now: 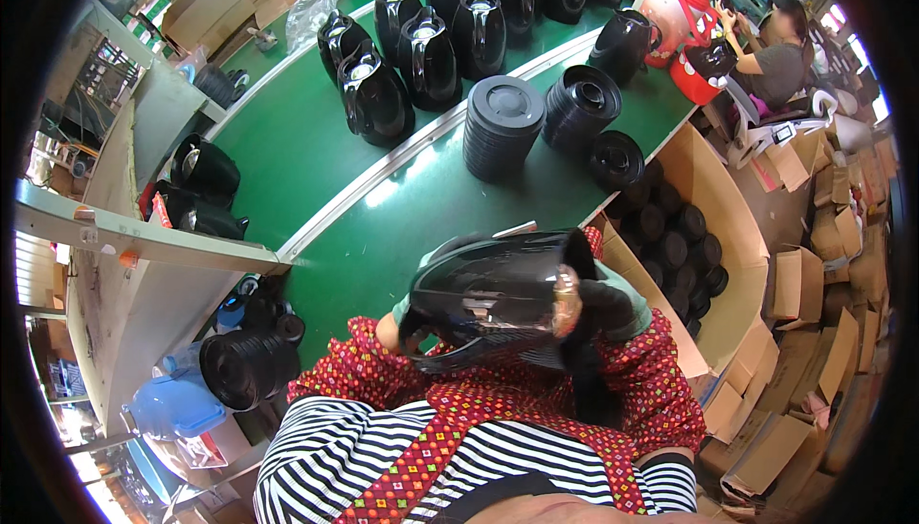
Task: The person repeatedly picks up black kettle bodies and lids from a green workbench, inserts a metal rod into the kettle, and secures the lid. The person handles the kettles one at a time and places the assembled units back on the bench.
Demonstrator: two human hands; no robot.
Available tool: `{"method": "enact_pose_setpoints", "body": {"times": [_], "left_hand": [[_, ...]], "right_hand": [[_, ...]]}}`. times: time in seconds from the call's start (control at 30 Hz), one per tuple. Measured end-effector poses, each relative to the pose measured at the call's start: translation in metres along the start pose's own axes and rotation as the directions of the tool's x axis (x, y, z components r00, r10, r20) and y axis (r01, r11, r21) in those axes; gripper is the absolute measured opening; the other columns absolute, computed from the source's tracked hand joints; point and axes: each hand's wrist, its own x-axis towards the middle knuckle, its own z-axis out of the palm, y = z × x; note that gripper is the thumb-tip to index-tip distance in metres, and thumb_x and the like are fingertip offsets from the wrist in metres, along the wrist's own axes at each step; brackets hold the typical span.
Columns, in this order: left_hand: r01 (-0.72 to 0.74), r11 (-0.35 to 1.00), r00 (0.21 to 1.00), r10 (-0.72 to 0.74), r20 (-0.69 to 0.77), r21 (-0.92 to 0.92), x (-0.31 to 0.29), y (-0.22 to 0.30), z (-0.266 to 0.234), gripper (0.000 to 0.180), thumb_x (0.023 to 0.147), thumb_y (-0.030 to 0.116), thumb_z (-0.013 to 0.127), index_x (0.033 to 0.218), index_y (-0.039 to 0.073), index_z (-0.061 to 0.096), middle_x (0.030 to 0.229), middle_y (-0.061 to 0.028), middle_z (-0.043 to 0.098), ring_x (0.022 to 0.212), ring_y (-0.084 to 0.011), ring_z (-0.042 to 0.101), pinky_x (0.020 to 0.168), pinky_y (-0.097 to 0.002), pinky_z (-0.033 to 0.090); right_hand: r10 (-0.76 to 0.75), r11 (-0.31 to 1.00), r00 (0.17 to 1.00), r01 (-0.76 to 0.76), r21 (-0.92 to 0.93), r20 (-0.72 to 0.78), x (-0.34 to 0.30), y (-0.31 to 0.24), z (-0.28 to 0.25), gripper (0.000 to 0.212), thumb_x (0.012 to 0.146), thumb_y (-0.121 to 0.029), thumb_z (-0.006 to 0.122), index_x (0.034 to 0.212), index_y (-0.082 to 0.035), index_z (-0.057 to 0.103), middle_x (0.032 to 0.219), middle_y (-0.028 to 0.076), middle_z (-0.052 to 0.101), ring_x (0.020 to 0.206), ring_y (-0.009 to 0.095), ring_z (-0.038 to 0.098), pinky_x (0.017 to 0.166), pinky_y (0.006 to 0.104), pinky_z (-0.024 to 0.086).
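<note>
Black jug [483,285] in hand at the green bench [383,222]

Lower left of the frame: blue container [182,404], then black disc stack [251,369]. Left hand [399,312], pale green covering: we read its grip as closed around the jug's left end. Jug lies sideways, centre of frame, held at the bench's near edge. Upper centre, we note standing jugs [431,60]. Right hand [624,299], at the jug's right end, is blurred; we cannot tell its grip. Right of frame: open carton [735,213] holding black round pieces [675,248].
</note>
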Motion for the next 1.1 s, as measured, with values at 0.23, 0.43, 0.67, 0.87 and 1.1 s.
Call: {"method": "enact_pose_setpoints", "body": {"times": [0.23, 0.43, 0.67, 0.87, 1.1], "left_hand": [[0.048, 0.998, 0.996, -0.045, -0.082, 0.037, -0.004, 0.008, -0.018, 0.091, 0.075, 0.018, 0.093, 0.152, 0.0, 0.048, 0.148, -0.0151, 0.058, 0.132, -0.023, 0.058, 0.112, -0.0401, 0.049], [0.076, 0.994, 0.985, -0.061, -0.161, 0.085, -0.028, 0.028, -0.04, 0.087, 0.075, 0.018, 0.093, 0.149, 0.0, 0.051, 0.145, -0.0148, 0.06, 0.129, -0.0232, 0.06, 0.11, -0.0399, 0.051], [0.078, 0.989, 0.981, -0.054, -0.186, 0.126, -0.037, 0.025, -0.052, 0.082, 0.075, 0.017, 0.093, 0.145, 0.0, 0.055, 0.141, -0.0145, 0.063, 0.125, -0.0234, 0.062, 0.107, -0.0397, 0.052], [0.113, 0.981, 0.991, -0.1, -0.089, 0.158, -0.026, 0.004, -0.045, 0.078, 0.075, 0.017, 0.093, 0.142, -0.001, 0.058, 0.137, -0.0142, 0.065, 0.122, -0.0236, 0.064, 0.105, -0.0396, 0.054], [0.151, 0.963, 0.988, -0.153, -0.005, 0.223, -0.015, -0.018, -0.022, 0.073, 0.074, 0.017, 0.092, 0.138, -0.001, 0.062, 0.133, -0.0139, 0.068, 0.119, -0.0238, 0.066, 0.103, -0.0394, 0.055]], "right_hand": [[-0.531, 0.293, 0.846, 0.23, -0.928, 0.042, 0.143, -0.062, -0.001, 0.082, 0.09, -0.061, 0.075, 0.153, -0.013, 0.054, 0.143, 0.021, 0.06, 0.135, 0.035, 0.056, 0.117, 0.0477, 0.041], [-0.662, -0.478, 0.749, -0.378, -0.793, 0.041, 0.238, -0.088, -0.027, 0.098, 0.082, -0.075, 0.07, 0.164, -0.033, 0.037, 0.159, 0.032, 0.037, 0.145, 0.053, 0.035, 0.121, 0.064, 0.024], [-0.685, -0.319, 0.719, -0.149, -0.936, 0.119, 0.201, -0.078, -0.015, 0.086, 0.084, -0.052, 0.078, 0.16, -0.027, 0.047, 0.153, 0.026, 0.043, 0.135, 0.049, 0.042, 0.116, 0.0608, 0.034], [-0.67, 0.053, 0.724, 0.269, -0.962, 0.166, 0.067, -0.02, 0.03, 0.088, 0.096, -0.057, 0.065, 0.162, -0.004, 0.041, 0.159, 0.023, 0.045, 0.144, 0.044, 0.042, 0.122, 0.0516, 0.031], [-0.694, 0.326, 0.72, 0.297, -0.897, -0.014, -0.013, 0.01, 0.041, 0.09, 0.099, -0.061, 0.062, 0.161, 0.0, 0.04, 0.164, 0.022, 0.041, 0.152, 0.04, 0.037, 0.125, 0.0479, 0.026]]}}
